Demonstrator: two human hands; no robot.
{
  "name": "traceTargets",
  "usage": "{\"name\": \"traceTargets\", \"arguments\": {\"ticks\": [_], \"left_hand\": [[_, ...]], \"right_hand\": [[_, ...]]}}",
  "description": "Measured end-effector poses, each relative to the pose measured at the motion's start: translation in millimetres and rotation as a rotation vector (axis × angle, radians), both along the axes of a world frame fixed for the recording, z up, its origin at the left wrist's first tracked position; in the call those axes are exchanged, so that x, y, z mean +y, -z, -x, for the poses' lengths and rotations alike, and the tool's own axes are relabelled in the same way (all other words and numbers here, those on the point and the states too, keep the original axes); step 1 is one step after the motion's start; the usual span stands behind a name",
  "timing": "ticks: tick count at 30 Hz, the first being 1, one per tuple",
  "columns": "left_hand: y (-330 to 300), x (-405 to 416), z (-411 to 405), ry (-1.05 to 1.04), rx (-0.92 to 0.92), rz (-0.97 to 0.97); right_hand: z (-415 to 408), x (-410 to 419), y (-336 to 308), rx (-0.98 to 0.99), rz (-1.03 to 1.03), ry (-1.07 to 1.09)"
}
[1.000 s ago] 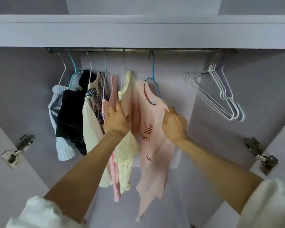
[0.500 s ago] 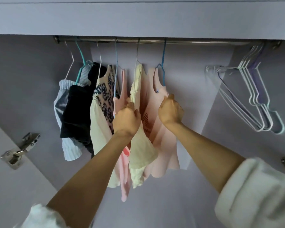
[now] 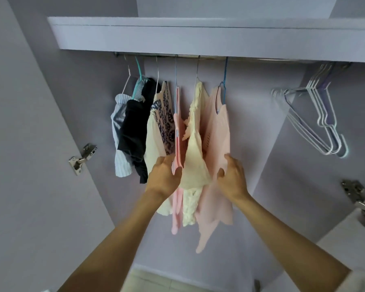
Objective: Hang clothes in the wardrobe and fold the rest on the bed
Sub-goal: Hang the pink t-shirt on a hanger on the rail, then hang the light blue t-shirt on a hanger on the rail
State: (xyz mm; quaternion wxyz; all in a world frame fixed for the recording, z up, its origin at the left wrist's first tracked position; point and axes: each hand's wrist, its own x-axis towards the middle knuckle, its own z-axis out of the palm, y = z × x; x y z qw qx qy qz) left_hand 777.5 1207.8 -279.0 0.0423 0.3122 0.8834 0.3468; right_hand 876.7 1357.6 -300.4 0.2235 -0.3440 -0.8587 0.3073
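Nearest to us, our two bare forearms reach up into the open wardrobe, a scrap of white sleeve (image 3: pixel 362 281) showing at the right elbow. Our left hand (image 3: pixel 163 178) rests against the lower part of the hanging clothes, its fingers (image 3: pixel 167 160) loosely bent over the edge of the thin pink garment (image 3: pixel 178 144), the thumb lying at the hem of the cream ruffled top (image 3: pixel 195 157); whether it truly pinches the cloth we cannot tell. Our right hand (image 3: pixel 232 178) has its fingers (image 3: pixel 230 160) curled against the pale pink top (image 3: pixel 217 133), with the thumb pressed toward the cream top's lower edge, so the cream top hangs between both hands.

Behind the hands the garments hang in a tight row from the metal rail (image 3: pixel 198 56). From the left come a striped white-and-blue piece (image 3: pixel 119 131), a black garment (image 3: pixel 133 131) on a teal hanger (image 3: pixel 138 72), a cream top with dark blue print (image 3: pixel 162 123), then the thin pink garment, the cream ruffled top and the pale pink top on a blue hanger (image 3: pixel 224 81). All of them hang free of the wardrobe floor.

Well apart to the right, a bunch of bare white and lilac wire hangers (image 3: pixel 316 119) hangs from the same rail. Metal door hinges sit on the left (image 3: pixel 82 158) and right (image 3: pixel 358 199) sides. Above the rail runs the lilac shelf (image 3: pixel 198 36), and the back wall is the same colour.
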Motion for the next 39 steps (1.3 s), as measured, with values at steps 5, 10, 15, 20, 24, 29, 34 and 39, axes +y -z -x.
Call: {"name": "traceTargets", "arguments": {"ticks": [5,10,15,20,24,29,34,39], "left_hand": [[19.8,-80.0,-37.3,-0.095,-0.04,0.02],[43.8,-176.4,-82.5,-0.346,-0.103,-0.015],[68.8,-284.7,-143.0,-0.754,-0.171,-0.03],[81.0,-364.7,-232.6,-1.122,-0.214,-0.055],[84.6,-422.5,-335.5,-1.414,-0.243,-0.04],[96.8,-484.6,-469.5,-1.77,-0.237,-0.059],[128.8,-543.0,-581.0,-2.008,-0.29,-0.109],[172.8,-610.5,-663.4,-2.15,-0.399,-0.174]], "right_hand": [[-27.3,-65.2,7.9,-0.116,0.165,-0.32],[-27.9,-138.8,17.8,-0.233,0.253,-0.675],[-19.5,-241.4,40.9,-0.319,0.263,-1.019],[-42.2,-341.0,62.2,-0.447,0.261,-1.4],[-93.9,-433.9,75.5,-0.571,0.219,-1.686],[-189.4,-541.2,89.0,-0.674,0.144,-1.997],[-282.0,-635.7,107.4,-0.784,0.062,-2.189],[-342.3,-714.9,130.0,-0.832,-0.034,-2.291]]}}
